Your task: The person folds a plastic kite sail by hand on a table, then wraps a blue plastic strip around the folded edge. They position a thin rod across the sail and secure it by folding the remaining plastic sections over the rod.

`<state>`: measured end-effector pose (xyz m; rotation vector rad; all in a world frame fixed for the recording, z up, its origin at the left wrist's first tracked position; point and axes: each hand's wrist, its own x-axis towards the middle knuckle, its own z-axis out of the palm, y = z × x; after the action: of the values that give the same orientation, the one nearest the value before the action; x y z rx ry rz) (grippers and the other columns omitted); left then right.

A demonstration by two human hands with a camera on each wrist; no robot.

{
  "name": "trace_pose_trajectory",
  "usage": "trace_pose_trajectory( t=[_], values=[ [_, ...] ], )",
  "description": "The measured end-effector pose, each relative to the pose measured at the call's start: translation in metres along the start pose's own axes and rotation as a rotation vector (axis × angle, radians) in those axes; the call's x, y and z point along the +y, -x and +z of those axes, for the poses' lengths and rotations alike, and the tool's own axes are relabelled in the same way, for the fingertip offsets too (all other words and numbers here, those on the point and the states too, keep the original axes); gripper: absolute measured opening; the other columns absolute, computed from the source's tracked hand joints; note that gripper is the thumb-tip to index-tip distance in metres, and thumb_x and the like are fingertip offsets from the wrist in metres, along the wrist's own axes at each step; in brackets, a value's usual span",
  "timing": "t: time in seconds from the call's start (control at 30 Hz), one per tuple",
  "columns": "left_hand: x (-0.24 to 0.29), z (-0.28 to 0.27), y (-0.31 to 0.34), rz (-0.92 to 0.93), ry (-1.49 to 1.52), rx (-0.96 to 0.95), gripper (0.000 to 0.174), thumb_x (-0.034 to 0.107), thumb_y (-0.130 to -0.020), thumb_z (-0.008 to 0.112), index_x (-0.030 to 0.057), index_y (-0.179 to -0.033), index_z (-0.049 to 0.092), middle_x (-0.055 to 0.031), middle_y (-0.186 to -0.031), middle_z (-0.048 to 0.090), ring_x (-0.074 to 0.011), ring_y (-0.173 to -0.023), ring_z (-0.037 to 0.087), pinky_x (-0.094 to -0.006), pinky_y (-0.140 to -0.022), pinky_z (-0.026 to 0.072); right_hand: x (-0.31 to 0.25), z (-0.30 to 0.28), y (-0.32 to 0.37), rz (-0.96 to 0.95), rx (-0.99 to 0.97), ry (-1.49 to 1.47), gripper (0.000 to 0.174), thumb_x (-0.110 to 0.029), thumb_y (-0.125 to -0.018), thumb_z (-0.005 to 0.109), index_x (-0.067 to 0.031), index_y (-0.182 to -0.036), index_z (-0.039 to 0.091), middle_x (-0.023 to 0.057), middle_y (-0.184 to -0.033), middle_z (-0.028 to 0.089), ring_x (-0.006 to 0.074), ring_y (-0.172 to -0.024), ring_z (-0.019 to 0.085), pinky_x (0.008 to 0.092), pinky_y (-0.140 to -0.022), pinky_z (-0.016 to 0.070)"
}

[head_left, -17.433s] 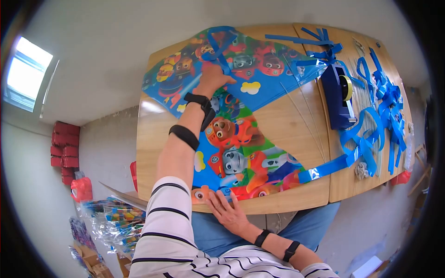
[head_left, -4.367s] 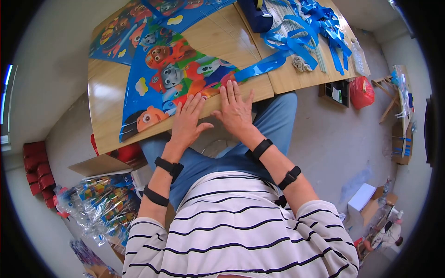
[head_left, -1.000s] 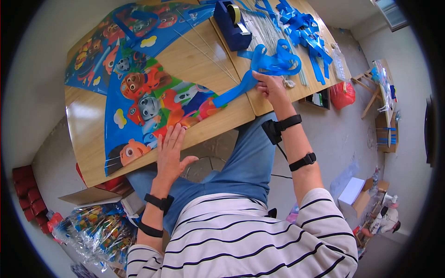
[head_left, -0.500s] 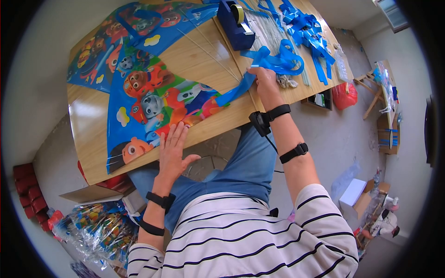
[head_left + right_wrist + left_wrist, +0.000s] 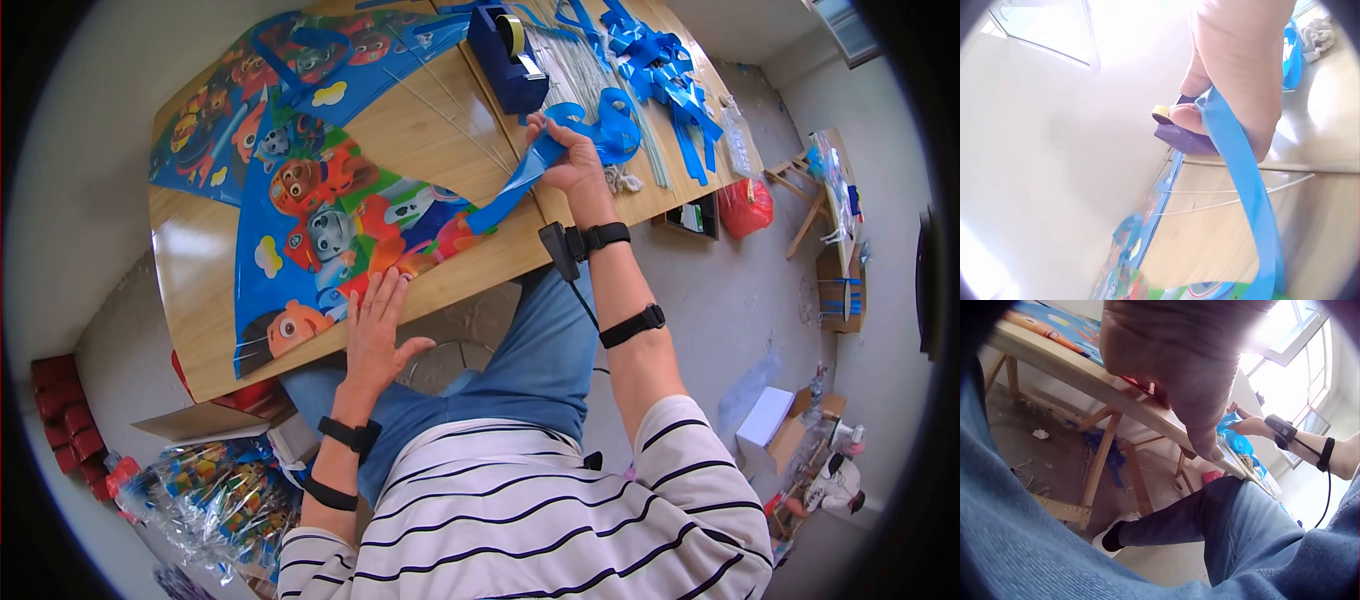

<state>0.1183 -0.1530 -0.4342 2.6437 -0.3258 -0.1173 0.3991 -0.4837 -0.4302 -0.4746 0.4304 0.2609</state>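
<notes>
A cartoon-printed plastic kite sheet [image 5: 400, 215] lies on the wooden table along its near edge. My left hand [image 5: 374, 325] rests on that edge with straight fingers and the thumb spread. In the left wrist view, the left hand [image 5: 1172, 362] reaches over the table edge. My right hand [image 5: 572, 165] pinches a blue plastic ribbon [image 5: 525, 172] between thumb and fingers. From the right hand [image 5: 1241, 69] in the right wrist view, the ribbon [image 5: 1244, 169] hangs down toward the sheet's right corner. More of the ribbon lies in loops beyond the hand.
A dark blue tape dispenser [image 5: 508, 60] stands behind the right hand. Thin white rods [image 5: 580, 65] and tangled blue ribbons [image 5: 665, 75] cover the table's right part. Another printed sheet [image 5: 205, 130] lies at the back left. A red bag [image 5: 745, 205] sits beyond the right edge.
Earlier the left hand reached to the far sheet; later both hands lay flat on the near edge. The right hand has since taken the ribbon and raised it. The left hand stays on the sheet.
</notes>
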Motion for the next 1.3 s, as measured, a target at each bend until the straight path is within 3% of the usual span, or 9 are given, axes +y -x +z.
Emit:
trace_pose_trajectory(
  t=[0.6,0.8,0.83,0.9,1.0,1.1,1.13,1.17,1.3],
  values=[
    [0.000,-0.002,0.002,0.014,0.013,0.024,0.106,0.053,-0.078,0.083,0.0098,-0.164,0.040,-0.0082,-0.173,0.034,-0.0310,-0.161,0.028,-0.0579,-0.129,0.0206,-0.339,0.031,0.059,-0.466,0.041,0.299,0.021,-0.010,-0.104,0.066,0.0037,-0.119,0.071,0.0138,-0.101,0.076,0.0283,-0.098,0.073,0.0545,-0.106,0.0501],
    [-0.002,0.002,0.003,0.019,0.022,0.052,0.104,0.052,-0.077,0.084,0.0109,-0.163,0.042,-0.0078,-0.173,0.035,-0.0302,-0.161,0.029,-0.0574,-0.129,0.0213,-0.322,0.119,0.100,-0.684,0.256,0.503,0.024,-0.016,-0.106,0.064,0.0046,-0.115,0.072,0.0148,-0.101,0.078,0.0296,-0.096,0.074,0.0501,-0.102,0.0563],
    [-0.002,0.002,0.003,0.020,0.031,0.059,0.104,0.052,-0.077,0.084,0.0113,-0.163,0.042,-0.0077,-0.172,0.036,-0.0300,-0.161,0.029,-0.0574,-0.129,0.0213,-0.323,0.110,0.101,-0.690,-0.136,0.796,0.021,-0.016,-0.107,0.064,0.0011,-0.116,0.073,0.0132,-0.100,0.078,0.0278,-0.094,0.075,0.0469,-0.099,0.0596],
    [-0.001,0.002,0.003,0.009,0.040,0.062,0.104,0.052,-0.077,0.085,0.0115,-0.163,0.042,-0.0077,-0.172,0.036,-0.0296,-0.161,0.029,-0.0572,-0.129,0.0212,-0.259,0.149,0.119,-1.233,-0.201,1.591,0.019,-0.015,-0.106,0.065,-0.0020,-0.116,0.074,0.0123,-0.098,0.078,0.0270,-0.090,0.076,0.0422,-0.095,0.0607],
    [-0.005,0.008,0.004,0.010,0.043,0.072,0.105,0.053,-0.076,0.085,0.0121,-0.163,0.042,-0.0075,-0.172,0.037,-0.0292,-0.161,0.029,-0.0571,-0.129,0.0207,-0.147,0.211,0.130,-1.450,-0.387,1.984,0.016,-0.011,-0.105,0.061,-0.0032,-0.115,0.069,0.0120,-0.098,0.072,0.0249,-0.092,0.071,0.0379,-0.091,0.0583],
    [-0.006,0.012,0.003,0.022,0.029,0.087,0.106,0.057,-0.076,0.083,0.0110,-0.163,0.042,-0.0077,-0.172,0.037,-0.0296,-0.161,0.028,-0.0573,-0.129,0.0206,0.049,0.277,0.152,-0.827,-0.221,1.340,0.034,-0.021,-0.107,0.061,-0.0002,-0.081,0.070,0.0126,-0.069,0.067,0.0315,-0.066,0.068,0.0436,-0.072,0.0582],
    [-0.008,0.012,0.003,0.025,0.022,0.091,0.107,0.059,-0.076,0.082,0.0103,-0.163,0.042,-0.0078,-0.172,0.037,-0.0298,-0.161,0.028,-0.0575,-0.129,0.0207,0.102,0.270,0.140,-1.120,-0.469,1.484,0.048,-0.026,-0.105,0.064,-0.0018,-0.064,0.067,0.0129,-0.058,0.063,0.0277,-0.060,0.068,0.0391,-0.063,0.0558],
    [-0.012,0.015,0.004,0.023,0.030,0.084,0.104,0.059,-0.080,0.079,0.0099,-0.163,0.041,-0.0079,-0.172,0.037,-0.0298,-0.161,0.028,-0.0574,-0.129,0.0206,0.168,0.261,0.126,-1.301,-0.508,1.714,0.043,-0.030,-0.104,0.065,0.0010,-0.075,0.071,0.0190,-0.070,0.069,0.0272,-0.068,0.073,0.0428,-0.067,0.0557],
    [-0.030,0.036,0.003,0.129,-0.106,0.185,0.087,0.055,-0.094,0.065,0.0087,-0.164,0.041,-0.0085,-0.172,0.037,-0.0297,-0.161,0.030,-0.0566,-0.129,0.0212,0.361,0.222,0.158,-0.389,-1.093,2.140,0.024,-0.023,-0.089,0.062,-0.0092,-0.108,0.067,0.0188,-0.124,0.065,0.0270,-0.109,0.064,0.0514,-0.092,0.0471]
  ],
)
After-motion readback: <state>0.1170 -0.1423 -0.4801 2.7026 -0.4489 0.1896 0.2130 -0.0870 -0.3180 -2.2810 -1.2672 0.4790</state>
